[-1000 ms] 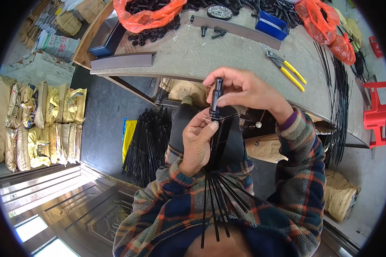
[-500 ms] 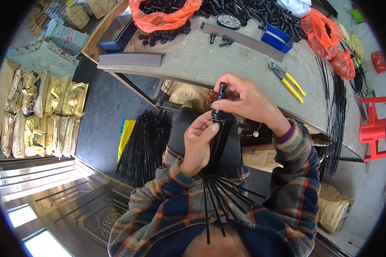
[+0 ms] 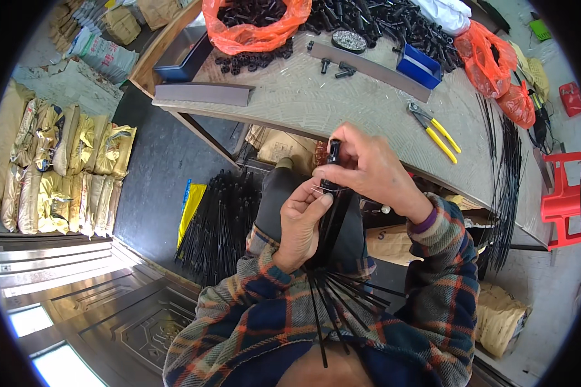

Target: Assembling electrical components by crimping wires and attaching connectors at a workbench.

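Observation:
In front of my lap, my right hand (image 3: 371, 173) is closed with thumb and fingers around a black tubular plastic fitting (image 3: 334, 156), which stands nearly upright. Just below, my left hand (image 3: 300, 222) pinches the upper end of a bundle of thin black rods (image 3: 332, 226), right under the fitting. Short thin wire-like ends stick out beside the left thumb and fingertips; their exact form is too small to tell. The rods' lower ends (image 3: 342, 293) fan out towards my chest. How the fitting joins the bundle is hidden by my fingers.
Yellow-handled pliers (image 3: 436, 132) lie on the workbench (image 3: 284, 97) beyond my hands. Black fittings heap up (image 3: 381, 26) beside an orange bag (image 3: 258, 45), a blue tray (image 3: 419, 66) and a round dish (image 3: 349, 42). More black rods (image 3: 219, 226) stand at left. A red stool (image 3: 561, 200) is at right.
Both hands have shifted slightly lower with the fitting and bundle, and the right fingers sit a little lower on the fitting. The whole view has tilted a bit. Both grips remain closed.

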Tool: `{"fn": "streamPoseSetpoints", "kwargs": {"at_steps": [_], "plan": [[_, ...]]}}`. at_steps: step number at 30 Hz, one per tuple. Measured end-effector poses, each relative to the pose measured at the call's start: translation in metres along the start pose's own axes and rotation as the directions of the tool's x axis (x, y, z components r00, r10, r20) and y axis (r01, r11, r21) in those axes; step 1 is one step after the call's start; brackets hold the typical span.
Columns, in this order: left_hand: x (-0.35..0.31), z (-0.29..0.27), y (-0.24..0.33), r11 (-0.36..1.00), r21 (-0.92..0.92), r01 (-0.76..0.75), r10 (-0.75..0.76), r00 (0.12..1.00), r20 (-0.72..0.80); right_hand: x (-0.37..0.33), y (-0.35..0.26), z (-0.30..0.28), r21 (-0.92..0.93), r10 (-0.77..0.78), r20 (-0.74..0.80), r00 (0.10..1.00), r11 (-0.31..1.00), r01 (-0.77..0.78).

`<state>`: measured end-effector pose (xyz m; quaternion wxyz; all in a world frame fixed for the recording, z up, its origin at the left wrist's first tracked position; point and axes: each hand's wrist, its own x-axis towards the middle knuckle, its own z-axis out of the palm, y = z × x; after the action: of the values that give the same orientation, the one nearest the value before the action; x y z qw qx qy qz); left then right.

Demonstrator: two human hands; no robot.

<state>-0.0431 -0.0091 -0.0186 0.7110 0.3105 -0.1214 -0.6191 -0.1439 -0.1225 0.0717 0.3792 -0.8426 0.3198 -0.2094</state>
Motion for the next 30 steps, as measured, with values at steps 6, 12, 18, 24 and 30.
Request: {"fn": "streamPoseSetpoints", "kwargs": {"at_steps": [6,12,18,24,30], "plan": [[-0.004,-0.011,-0.004,0.999,0.047,-0.022,0.021,1.000,0.017,-0.001,0.002,-0.004,0.157,-0.001,0.130,0.992,0.987,-0.020],[-0.005,-0.007,0.008,0.992,0.066,-0.109,0.104,0.992,0.078,-0.046,0.020,0.039,-0.106,-0.123,-0.326,0.937,0.990,0.093],[-0.005,-0.011,0.018,0.995,0.091,-0.032,0.021,0.992,0.126,-0.052,0.019,0.114,0.870,0.470,-0.384,0.795,0.472,0.141],[-0.004,-0.022,0.018,0.994,0.094,-0.047,0.037,0.994,0.105,-0.062,0.027,0.121,0.944,0.437,-0.219,0.872,0.323,0.075],[-0.009,-0.024,0.022,0.994,0.111,0.018,-0.031,0.993,0.116,-0.071,0.029,0.122,0.955,0.345,-0.173,0.922,0.286,0.073]]}}
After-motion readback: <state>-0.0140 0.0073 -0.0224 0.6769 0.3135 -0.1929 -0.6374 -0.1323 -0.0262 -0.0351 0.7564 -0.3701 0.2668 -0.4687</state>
